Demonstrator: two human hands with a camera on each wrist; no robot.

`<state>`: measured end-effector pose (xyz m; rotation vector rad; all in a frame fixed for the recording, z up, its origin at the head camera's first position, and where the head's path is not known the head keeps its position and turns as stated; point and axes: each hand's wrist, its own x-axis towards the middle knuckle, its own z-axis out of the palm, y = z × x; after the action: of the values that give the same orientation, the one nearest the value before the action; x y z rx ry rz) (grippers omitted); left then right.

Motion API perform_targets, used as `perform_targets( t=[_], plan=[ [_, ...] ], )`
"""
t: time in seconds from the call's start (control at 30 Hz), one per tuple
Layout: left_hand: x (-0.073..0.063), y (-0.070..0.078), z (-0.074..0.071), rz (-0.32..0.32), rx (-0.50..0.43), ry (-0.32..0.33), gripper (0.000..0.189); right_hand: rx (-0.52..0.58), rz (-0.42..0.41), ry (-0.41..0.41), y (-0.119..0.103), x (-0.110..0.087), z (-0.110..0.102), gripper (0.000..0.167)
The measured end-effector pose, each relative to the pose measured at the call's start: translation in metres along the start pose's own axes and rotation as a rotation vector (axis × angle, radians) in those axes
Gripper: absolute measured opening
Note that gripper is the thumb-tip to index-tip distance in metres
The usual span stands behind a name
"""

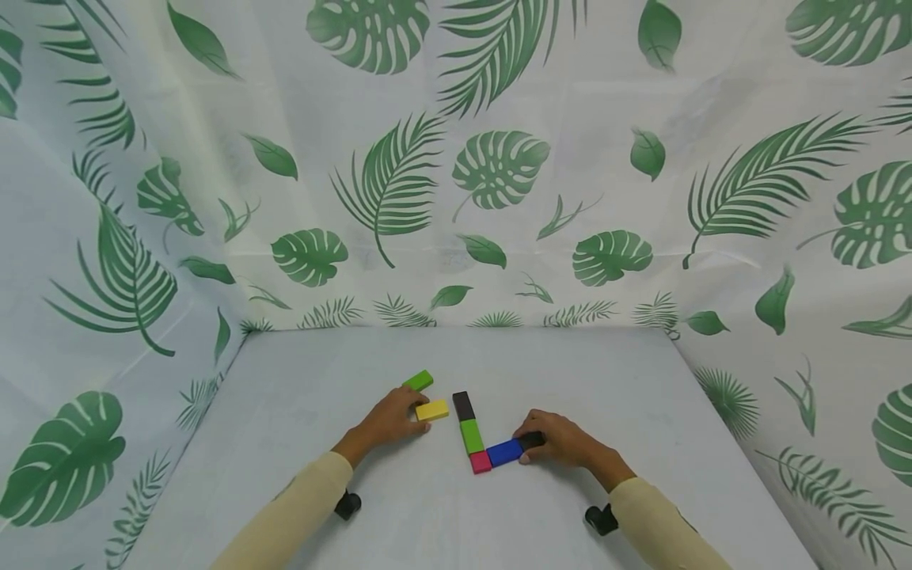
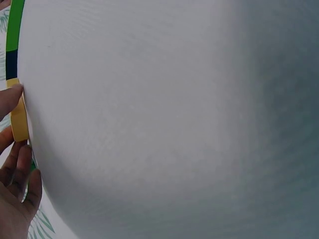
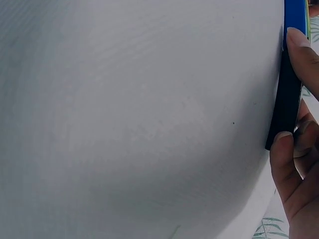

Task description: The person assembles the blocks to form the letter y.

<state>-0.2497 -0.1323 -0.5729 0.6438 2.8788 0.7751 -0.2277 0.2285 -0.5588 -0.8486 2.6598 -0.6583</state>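
My left hand (image 1: 392, 416) pinches a yellow block (image 1: 432, 410) between thumb and fingers, low over the table. Just behind that hand lies a green block (image 1: 419, 380), partly covered by it. On the right, my right hand (image 1: 559, 437) grips a black block (image 1: 530, 440) by its ends, set against a blue block (image 1: 505, 452). The blue one meets a small pinkish-red block (image 1: 480, 462) at a corner. From there a second green block (image 1: 472, 436) and another black block (image 1: 463, 406) run away from me in a line, a bent row like an L.
A white table top (image 1: 399, 507) lies under everything. Hanging cloth (image 1: 499, 269) with green leaf prints encloses its back and both sides. Dark devices sit at the left wrist (image 1: 347, 505) and the right wrist (image 1: 601, 519).
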Motion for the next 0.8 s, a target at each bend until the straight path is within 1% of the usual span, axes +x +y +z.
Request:
perform_targets(
  t=[0.17,0.33,0.5,0.8],
  plan=[
    [-0.0006,0.0019,-0.0011,-0.008,0.001,0.006,0.043,-0.004,0.011,-0.013,0.002,0.0007,0.001,0.039],
    [-0.0006,0.0019,-0.0006,-0.002,-0.003,0.011,0.041,-0.026,-0.006,-0.007,0.0028,0.0005,0.002,0.036],
    [-0.0015,0.0023,-0.0005,-0.005,-0.016,0.012,0.038,-0.025,-0.01,-0.001,0.0028,0.0007,0.0027,0.035],
    [-0.0031,0.0014,0.0009,-0.027,-0.042,0.031,0.037,-0.027,-0.011,0.006,0.0019,0.0,0.0021,0.035]
  ],
)
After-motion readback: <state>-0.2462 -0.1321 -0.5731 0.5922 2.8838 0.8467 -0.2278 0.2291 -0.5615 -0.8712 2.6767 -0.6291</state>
